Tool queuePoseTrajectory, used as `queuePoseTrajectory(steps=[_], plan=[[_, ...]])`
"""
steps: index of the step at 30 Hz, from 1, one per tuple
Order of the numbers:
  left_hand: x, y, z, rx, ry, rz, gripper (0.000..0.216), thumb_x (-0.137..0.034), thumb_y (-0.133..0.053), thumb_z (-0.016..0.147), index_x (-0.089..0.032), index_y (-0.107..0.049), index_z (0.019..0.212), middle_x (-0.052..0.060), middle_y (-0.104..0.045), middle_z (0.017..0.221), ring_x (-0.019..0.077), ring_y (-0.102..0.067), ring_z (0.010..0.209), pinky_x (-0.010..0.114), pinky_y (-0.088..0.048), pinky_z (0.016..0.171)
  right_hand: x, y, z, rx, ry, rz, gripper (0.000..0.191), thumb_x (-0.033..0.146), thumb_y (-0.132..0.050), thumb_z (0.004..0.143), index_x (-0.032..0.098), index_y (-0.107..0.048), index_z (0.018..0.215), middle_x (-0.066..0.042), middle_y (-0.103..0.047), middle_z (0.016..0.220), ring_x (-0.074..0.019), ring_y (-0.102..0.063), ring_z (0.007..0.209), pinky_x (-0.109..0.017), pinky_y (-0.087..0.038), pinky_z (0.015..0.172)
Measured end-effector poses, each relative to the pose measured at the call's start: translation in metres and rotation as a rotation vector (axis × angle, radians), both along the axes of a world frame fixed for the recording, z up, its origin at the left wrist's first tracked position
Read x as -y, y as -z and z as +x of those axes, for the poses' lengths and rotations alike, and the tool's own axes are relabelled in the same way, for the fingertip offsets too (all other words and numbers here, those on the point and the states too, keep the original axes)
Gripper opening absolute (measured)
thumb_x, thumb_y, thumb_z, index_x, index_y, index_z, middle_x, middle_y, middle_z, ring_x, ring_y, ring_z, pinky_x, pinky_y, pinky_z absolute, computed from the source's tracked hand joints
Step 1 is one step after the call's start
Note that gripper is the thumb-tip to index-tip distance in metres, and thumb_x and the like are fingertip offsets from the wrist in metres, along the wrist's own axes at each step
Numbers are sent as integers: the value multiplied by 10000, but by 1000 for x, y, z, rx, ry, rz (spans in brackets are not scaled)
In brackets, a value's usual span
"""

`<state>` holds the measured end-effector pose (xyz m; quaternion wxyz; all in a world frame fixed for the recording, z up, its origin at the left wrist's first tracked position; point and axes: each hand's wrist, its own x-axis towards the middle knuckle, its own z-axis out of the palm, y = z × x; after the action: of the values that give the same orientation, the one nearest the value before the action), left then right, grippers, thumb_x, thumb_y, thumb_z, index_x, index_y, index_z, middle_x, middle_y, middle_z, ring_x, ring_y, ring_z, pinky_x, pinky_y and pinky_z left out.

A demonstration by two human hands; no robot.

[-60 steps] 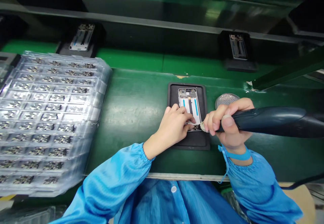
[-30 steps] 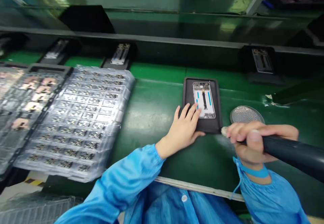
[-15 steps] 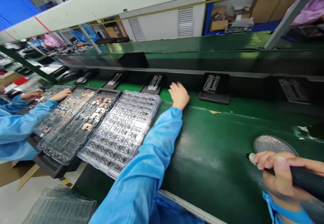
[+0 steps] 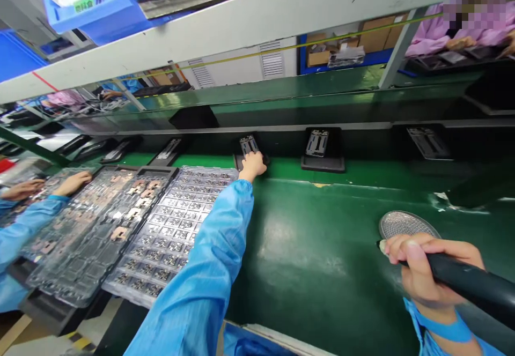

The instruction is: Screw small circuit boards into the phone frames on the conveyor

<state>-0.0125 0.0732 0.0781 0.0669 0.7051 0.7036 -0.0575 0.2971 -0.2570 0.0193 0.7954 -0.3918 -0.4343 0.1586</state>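
My left hand reaches forward, its fingers closed over the front of a small black tray. A silvery phone frame lies in that tray, just beyond the fingertips. My right hand is wrapped around a thick black pen-shaped tool with a pale collar and a dark tip pointing left. Behind the right fingers, a round textured disc lies on the green bench. Left of my forearm is a clear plastic tray with rows of small metal parts.
Another black tray with a phone frame stands farther right along the line. A co-worker's hand reaches over a tray of copper-coloured parts at left. A white shelf beam crosses above, with a blue bin on it.
My left hand has gone from the green surface beside the black tray to its front edge, and that tray sits more turned. My right hand still holds the tool. The view has shifted.
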Motion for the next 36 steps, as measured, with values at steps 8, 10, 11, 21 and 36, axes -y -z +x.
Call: queuePoseTrajectory(steps=[8,10,11,21,36], plan=[[11,-11,11,97,87,35,392,-384,-867,1254,-165,-824,1577,181,-810,1627,347,-805,1502,569,-704,1332,-22,-32,48,-15,172,30,536,518,-1111,976,288,-629,1009,114,-648,659,-161,-570,410,-339,-583,468],[14,-18,14,139,119,80,355,-199,-745,1217,-129,-810,1560,245,-784,1636,384,-765,1539,554,-653,1354,-23,-35,63,-4,178,-26,554,569,-1093,1017,294,-613,1053,129,-642,660,-152,-580,420,-312,-583,480],[18,-21,16,160,137,107,403,-131,-687,1179,-115,-800,1566,273,-766,1648,405,-740,1563,551,-633,1360,-22,-35,69,3,177,-52,559,588,-1084,1032,296,-608,1071,136,-639,658,-146,-580,422,-300,-585,483],[205,7,9,422,559,111,446,-112,-517,1198,-264,-875,1416,162,-827,1388,386,-791,1347,528,-666,1176,-12,-18,94,15,166,-162,564,600,-1072,1064,299,-598,1120,139,-646,656,-133,-580,429,-281,-608,485],[312,48,42,696,926,189,321,-151,-637,1287,-256,-828,1523,109,-872,1468,302,-784,1357,465,-600,1158,-14,-21,97,2,172,-166,583,633,-1084,1055,304,-606,1108,135,-629,652,-111,-526,449,-251,-585,514]])
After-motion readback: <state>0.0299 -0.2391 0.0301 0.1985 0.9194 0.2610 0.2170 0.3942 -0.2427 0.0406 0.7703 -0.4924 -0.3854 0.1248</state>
